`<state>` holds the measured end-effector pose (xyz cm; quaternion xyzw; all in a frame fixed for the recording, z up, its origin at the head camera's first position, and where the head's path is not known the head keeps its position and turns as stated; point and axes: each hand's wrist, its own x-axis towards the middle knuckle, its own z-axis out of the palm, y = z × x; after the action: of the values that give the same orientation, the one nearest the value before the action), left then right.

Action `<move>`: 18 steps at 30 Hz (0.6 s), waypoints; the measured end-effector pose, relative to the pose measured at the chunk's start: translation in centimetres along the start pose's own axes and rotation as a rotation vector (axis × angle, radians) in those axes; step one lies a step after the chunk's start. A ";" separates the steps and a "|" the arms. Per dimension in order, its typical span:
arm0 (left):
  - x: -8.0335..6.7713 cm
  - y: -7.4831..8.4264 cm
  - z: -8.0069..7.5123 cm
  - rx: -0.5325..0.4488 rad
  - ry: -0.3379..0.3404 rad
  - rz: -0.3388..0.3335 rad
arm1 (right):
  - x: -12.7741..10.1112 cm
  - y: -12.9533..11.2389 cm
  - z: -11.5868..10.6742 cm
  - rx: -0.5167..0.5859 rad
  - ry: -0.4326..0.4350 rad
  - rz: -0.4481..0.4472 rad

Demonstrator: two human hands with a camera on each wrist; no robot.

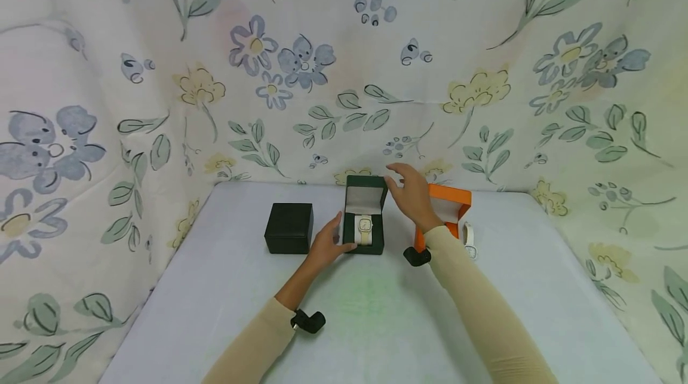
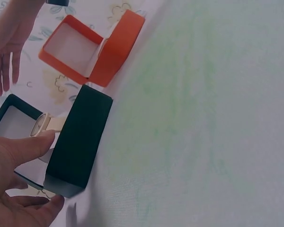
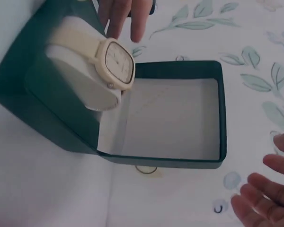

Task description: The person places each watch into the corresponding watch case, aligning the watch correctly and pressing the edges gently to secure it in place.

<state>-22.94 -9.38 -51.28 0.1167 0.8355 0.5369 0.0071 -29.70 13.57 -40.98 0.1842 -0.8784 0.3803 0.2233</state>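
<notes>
A green watch box [image 1: 378, 234] stands on the table with its lid [image 3: 177, 118] raised. Inside it, a cream watch [image 1: 365, 226] with a squarish face is wrapped round a white cushion [image 3: 83, 82]. My left hand [image 1: 325, 245] holds the box at its left side, thumb over the near rim and fingers along the outer wall. Beside the lid's upper right corner is my right hand [image 1: 411, 196], its fingers loosely bent and holding nothing. In the right wrist view those fingertips [image 3: 244, 208] are apart from the lid.
A closed black box [image 1: 290, 229] is to the left on the white table [image 1: 344, 324]. Partly behind the right forearm stands an open orange box [image 1: 451, 194], with a white watch [image 1: 470, 240] lying at its right. A flowered cloth [image 1: 344, 61] hangs behind.
</notes>
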 end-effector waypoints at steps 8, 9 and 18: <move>0.2 -0.2 0.1 -0.039 -0.018 -0.027 | 1.9 0.5 0.4 0.035 -0.198 0.140; 0.2 -0.2 0.1 -0.047 -0.020 -0.027 | 2.2 0.6 0.6 0.037 -0.221 0.150; 0.6 -0.5 0.2 -0.118 -0.052 -0.060 | 2.9 1.7 1.8 0.059 -0.365 0.204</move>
<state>-23.60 -9.22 -51.75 0.1050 0.8051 0.5815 0.0517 -33.39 12.89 -41.59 0.1664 -0.9069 0.3868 0.0154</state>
